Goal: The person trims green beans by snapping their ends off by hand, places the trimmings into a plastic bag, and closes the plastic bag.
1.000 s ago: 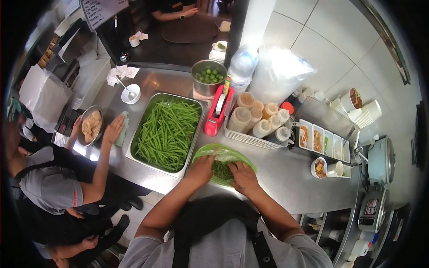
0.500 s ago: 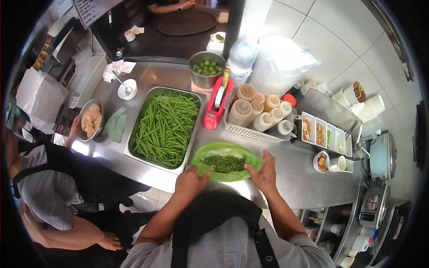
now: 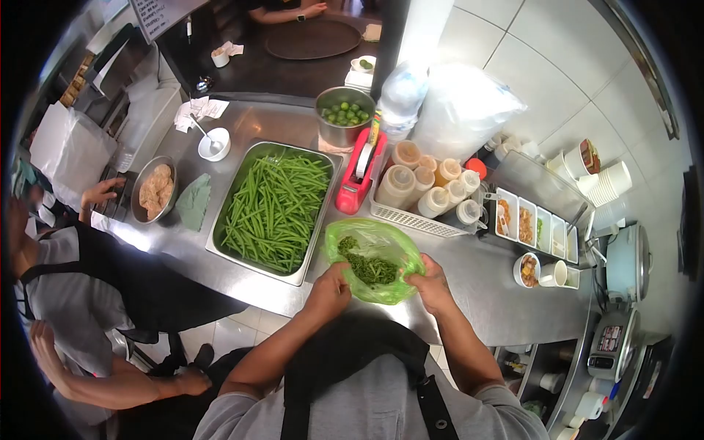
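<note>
A thin green plastic bag (image 3: pixel 387 236) is held at the near edge of the steel counter, its mouth spread wide toward me. Inside lie small cut green pieces (image 3: pixel 372 268), heaped toward the near side. My left hand (image 3: pixel 330 290) pinches the bag's left rim, and my right hand (image 3: pixel 431 283) grips its right rim. Just left of the bag stands a deep steel pan (image 3: pixel 213 246) full of long green beans (image 3: pixel 273 209). Beyond the bag sits a red tape dispenser (image 3: pixel 355 187).
A white basket of sauce bottles (image 3: pixel 418 222) stands behind the bag, beside a steel pot (image 3: pixel 343 139) of green limes. Condiment trays (image 3: pixel 525 218) are to the right. At left, a co-worker's hand (image 3: pixel 103 192) is near a metal bowl (image 3: pixel 171 199) of pale food.
The bag's mouth has been pulled wider and lifted, and the green pieces have shifted inside it. Both hands now pinch the rim closer. The co-worker's hand has moved off the metal bowl.
</note>
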The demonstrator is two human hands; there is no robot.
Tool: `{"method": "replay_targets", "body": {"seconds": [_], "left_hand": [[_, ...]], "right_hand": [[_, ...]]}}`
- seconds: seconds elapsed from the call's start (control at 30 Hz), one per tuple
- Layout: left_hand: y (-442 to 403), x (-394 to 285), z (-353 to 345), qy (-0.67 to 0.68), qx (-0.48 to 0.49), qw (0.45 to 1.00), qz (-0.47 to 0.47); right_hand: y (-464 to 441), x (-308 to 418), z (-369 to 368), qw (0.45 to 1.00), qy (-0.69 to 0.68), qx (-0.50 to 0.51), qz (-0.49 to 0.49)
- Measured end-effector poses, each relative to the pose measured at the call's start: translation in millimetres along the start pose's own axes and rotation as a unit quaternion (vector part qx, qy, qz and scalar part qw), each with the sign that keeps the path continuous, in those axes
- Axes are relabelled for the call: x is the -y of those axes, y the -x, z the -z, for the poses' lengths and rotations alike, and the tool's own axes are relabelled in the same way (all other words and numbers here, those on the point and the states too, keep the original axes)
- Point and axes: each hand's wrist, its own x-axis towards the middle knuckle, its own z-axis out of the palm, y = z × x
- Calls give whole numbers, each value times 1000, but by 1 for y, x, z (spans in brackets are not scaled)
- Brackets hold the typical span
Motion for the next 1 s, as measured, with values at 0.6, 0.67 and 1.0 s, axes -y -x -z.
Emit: {"method": "replay_targets", "body": {"seconds": [0.6, 0.67, 1.0], "left_hand": [[3, 10, -17, 80, 29, 995, 47], [7, 17, -17, 134, -23, 989, -50], [16, -12, 6, 19, 27, 999, 38]], "right_hand": [[5, -14, -19, 982, -180, 33, -37], [3, -17, -9, 994, -102, -9, -37], [23, -2, -24, 835, 372, -205, 349]]}}
